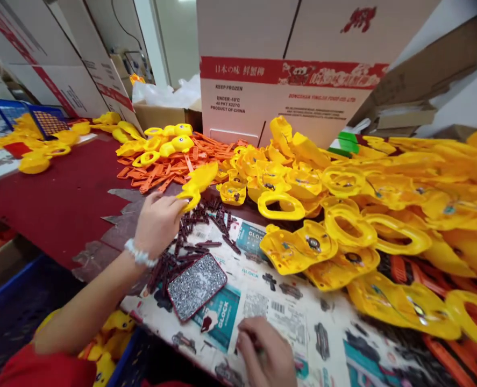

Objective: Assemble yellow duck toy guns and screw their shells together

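Observation:
My left hand (pixel 157 226), reaching forward, is closed on the ring-shaped end of a yellow plastic shell half (pixel 200 180). This piece is lifted just in front of the orange strips. Beneath my left hand lie small dark brown plastic sticks (pixel 192 220). Low in the view, my right hand (pixel 266 349) hovers over or rests on the printed sheet (pixel 262 290), its fingers curled. Whatever those fingers may hold is hidden. Between the hands lies a phone in a glittery silver case (pixel 198 285). Several yellow shell halves with wires and round parts inside (pixel 298 244) are heaped at right.
Orange plastic strips (pixel 157 174) form a pile at the back, with yellow duck-like pieces (pixel 177 144) on top. A large white carton (pixel 238 32) stands behind. A blue crate (pixel 16 317) holding yellow pieces sits below the table's left edge. A blue basket (pixel 47 121) is far left.

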A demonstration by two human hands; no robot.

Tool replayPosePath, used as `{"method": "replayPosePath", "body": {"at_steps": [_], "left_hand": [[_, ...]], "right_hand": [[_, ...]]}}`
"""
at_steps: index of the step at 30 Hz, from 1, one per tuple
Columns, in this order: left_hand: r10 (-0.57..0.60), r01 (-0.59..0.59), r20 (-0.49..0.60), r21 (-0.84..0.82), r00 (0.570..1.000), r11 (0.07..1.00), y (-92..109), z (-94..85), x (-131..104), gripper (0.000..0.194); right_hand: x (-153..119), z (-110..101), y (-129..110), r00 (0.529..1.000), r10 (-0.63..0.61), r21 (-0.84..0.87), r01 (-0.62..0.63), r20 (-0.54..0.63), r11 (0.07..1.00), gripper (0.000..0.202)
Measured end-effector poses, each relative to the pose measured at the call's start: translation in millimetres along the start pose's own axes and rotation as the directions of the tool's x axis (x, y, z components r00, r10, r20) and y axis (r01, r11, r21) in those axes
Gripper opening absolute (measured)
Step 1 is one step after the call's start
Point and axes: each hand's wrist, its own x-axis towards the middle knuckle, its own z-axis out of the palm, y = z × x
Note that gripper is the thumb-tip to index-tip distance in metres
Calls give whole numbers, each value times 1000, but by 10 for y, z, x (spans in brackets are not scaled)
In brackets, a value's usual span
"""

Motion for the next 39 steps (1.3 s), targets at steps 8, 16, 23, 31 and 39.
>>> {"method": "replayPosePath", "body": {"at_steps": [8,16,23,31,39], "left_hand": [[517,-613,-334,-341,788,713,1379,87,-1704,20],[632,-568,-172,-652,756,503,1562,329,-1611,21],[581,-406,122,-601,805,688,1751,314,-1329,66],[561,-410,134,-548,817,729,1765,191,-1585,54],[522,-366,105,-597,846,714,1715,147,-1423,43]], "right_hand": [[151,-267,85,851,506,589,-340,-138,733,63],[-103,-265,159,882,442,115,-428,-163,897,49],[187,-617,44,955,126,-367,-222,-270,903,24],[1298,57,-280,844,202,-668,223,497,710,11],[1410,21,-210,727,319,-691,286,608,664,7]]}}
